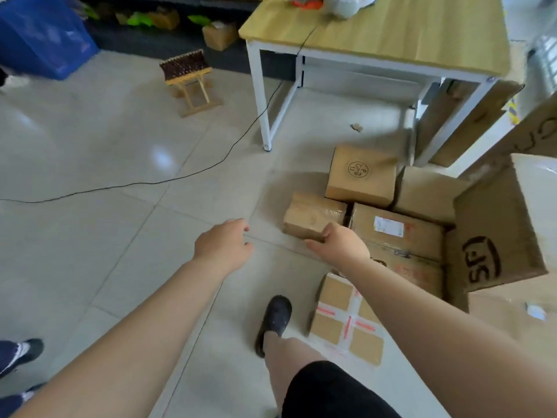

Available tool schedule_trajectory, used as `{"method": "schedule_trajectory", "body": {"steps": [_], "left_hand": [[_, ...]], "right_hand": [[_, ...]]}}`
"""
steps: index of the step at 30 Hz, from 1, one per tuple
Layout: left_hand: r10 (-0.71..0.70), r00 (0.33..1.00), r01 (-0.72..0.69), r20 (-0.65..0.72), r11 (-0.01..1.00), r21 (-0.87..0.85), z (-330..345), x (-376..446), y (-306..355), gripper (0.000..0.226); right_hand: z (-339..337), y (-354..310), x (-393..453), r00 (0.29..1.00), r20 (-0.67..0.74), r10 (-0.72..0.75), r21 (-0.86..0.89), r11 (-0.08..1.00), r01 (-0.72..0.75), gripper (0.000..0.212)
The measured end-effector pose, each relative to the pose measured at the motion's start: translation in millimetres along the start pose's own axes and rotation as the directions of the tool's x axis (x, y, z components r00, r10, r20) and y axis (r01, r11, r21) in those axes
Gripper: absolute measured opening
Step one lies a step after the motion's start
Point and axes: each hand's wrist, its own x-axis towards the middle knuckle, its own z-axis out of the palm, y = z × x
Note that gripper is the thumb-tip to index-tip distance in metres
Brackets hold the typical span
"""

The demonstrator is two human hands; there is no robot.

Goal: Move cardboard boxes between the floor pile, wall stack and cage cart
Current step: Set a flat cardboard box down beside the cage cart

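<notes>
A pile of cardboard boxes lies on the tiled floor at the right. My right hand reaches over the near corner of a small taped box at the pile's left edge, fingers curling at its corner; a firm grip is not visible. My left hand hovers over bare floor to the left of that box, fingers loosely curled, holding nothing. Behind it sits a stamped box, beside it a labelled box. A box with red-printed tape lies near my foot.
A large open carton marked JS stands at the right. A wooden-topped white table is beyond the pile, with a black cable trailing across the floor. A small wooden stool and blue bin stand farther left. Another person's shoes are at the lower left.
</notes>
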Motion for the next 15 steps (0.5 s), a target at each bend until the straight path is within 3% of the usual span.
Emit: {"method": "schedule_trajectory", "body": {"steps": [7, 15], "left_hand": [[0.1, 0.985, -0.105, 0.141, 0.994, 0.025, 32.4, 219.6, 0.2, 0.038], [0.137, 0.933, -0.127, 0.333, 0.991, -0.049, 139.6, 411.8, 1.9, 0.04]], "right_hand": [[29.0, -0.9, 167.1, 0.964, 0.014, 0.264, 0.151, 0.953, -0.263, 0.051], [93.2, 40.4, 328.4, 0.833, 0.049, 0.551, 0.361, 0.768, -0.529, 0.059]]}}
